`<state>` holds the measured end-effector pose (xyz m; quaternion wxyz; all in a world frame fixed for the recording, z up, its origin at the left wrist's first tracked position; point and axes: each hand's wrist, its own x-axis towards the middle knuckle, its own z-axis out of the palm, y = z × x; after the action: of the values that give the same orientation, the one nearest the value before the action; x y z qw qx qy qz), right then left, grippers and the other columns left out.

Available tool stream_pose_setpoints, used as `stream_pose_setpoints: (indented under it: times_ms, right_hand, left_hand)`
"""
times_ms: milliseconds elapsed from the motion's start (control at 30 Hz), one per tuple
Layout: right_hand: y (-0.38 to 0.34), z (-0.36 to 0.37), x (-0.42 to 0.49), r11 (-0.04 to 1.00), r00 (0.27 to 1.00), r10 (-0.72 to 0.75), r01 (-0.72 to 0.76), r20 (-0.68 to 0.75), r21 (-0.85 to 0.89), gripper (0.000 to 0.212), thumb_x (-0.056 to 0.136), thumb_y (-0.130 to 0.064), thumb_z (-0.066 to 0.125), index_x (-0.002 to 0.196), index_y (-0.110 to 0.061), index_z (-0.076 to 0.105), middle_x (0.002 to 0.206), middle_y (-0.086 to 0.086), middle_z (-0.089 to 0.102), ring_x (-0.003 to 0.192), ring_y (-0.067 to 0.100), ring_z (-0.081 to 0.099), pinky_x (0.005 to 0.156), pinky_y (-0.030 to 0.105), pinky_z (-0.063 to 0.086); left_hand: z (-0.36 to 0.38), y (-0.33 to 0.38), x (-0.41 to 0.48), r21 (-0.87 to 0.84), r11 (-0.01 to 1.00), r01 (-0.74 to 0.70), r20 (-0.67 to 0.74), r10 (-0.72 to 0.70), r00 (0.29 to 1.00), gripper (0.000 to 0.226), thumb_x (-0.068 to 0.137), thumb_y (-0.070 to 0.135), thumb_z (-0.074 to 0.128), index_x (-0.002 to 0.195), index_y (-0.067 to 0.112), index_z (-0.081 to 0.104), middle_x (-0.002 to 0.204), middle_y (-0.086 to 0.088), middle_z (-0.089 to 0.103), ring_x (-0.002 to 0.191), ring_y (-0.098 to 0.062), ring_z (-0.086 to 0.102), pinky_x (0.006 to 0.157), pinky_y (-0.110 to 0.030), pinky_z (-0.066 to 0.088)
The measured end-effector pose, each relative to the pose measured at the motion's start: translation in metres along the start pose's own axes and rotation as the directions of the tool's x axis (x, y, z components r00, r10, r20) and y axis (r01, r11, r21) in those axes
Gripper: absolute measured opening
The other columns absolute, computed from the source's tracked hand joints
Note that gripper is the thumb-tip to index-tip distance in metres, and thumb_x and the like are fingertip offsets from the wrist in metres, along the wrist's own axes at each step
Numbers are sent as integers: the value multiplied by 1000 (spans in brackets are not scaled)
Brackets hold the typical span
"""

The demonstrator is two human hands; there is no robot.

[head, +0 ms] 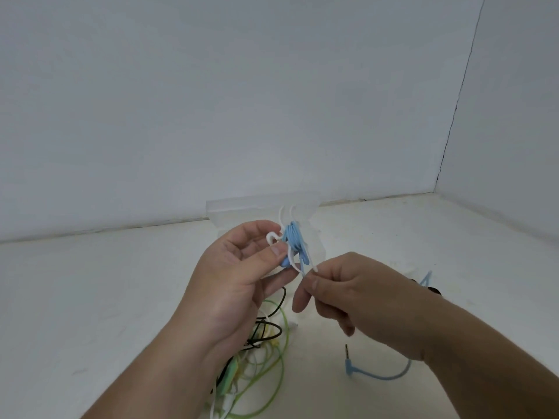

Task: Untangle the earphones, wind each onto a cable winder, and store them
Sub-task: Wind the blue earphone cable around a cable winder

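Blue earphone cable [295, 241] on white winder [273, 236] — left hand [239, 267] pinches it, right hand [341, 293] pinches the cable's strand.

No writing, label, brand mark, number or sign can be read anywhere in view. The light-blue earphone cable [294, 238] wound on the white plastic cable winder [272, 236], the blue angled jack plug [348, 365] lying on the white bench [90, 297] near its front edge, and the clear plastic box [230, 210] at the bench's far edge all show plain surfaces. Any fine print on them is too small or blurred to tell.
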<state>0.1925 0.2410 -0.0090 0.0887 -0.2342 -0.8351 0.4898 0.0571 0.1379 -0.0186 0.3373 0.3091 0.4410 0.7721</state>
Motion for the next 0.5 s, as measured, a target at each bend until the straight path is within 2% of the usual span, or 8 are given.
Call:
stream_pose_setpoints:
  times_ms: [67,133,267,333,433,500]
  right_hand:
    - [-1,0,-1,1000,1000,-5,5,9,5,37,103,-26,47,81,-18,75,62,1,41,56,16,35,61,35,37]
    - [-2,-1,-1,1000,1000,-11,11,10,2,37,103,-27,47,80,-19,76,63,2,41,59,19,35,61,35,37]
    - [-4,-2,-2,999,999,-34,35,-5,22,39,101,-30,51,74,-16,75,61,2,40,63,24,32,62,36,33]
    - [-4,-3,-4,998,999,-46,47,-22,47,40,100,-30,52,71,-15,75,61,4,39,64,25,31,62,37,31]
    - [-6,-4,-5,993,996,-76,81,-54,87,38,98,-29,55,68,-16,74,57,0,39,62,24,31,63,38,30]
    - [-8,-4,-6,987,987,-120,129,-103,94,34,95,-28,58,66,-16,73,52,-7,41,55,17,35,61,36,31]
  left_hand:
    - [0,-1,0,-18,1000,19,-3,-19,1000,28,69,5,71,97,8,66,103,-25,72,91,-33,72,81,-43,62]
    - [-1,-3,0,26,1000,13,-19,-13,1000,27,70,6,71,97,7,66,100,-24,72,90,-34,73,81,-45,61]
    - [-2,-2,0,144,990,4,-79,7,997,17,82,0,69,95,10,67,93,-17,73,77,-27,72,65,-35,62]
    - [-4,0,0,212,977,-22,-102,44,994,15,86,0,69,93,13,68,94,-15,74,76,-26,72,62,-32,60]
    - [-4,0,-2,483,868,-115,-87,178,980,20,86,3,71,88,22,71,95,-3,74,78,-27,74,71,-35,61]
    - [-3,-1,-4,582,800,-146,-35,204,978,21,85,6,72,87,27,70,85,0,74,70,-28,72,73,-37,60]
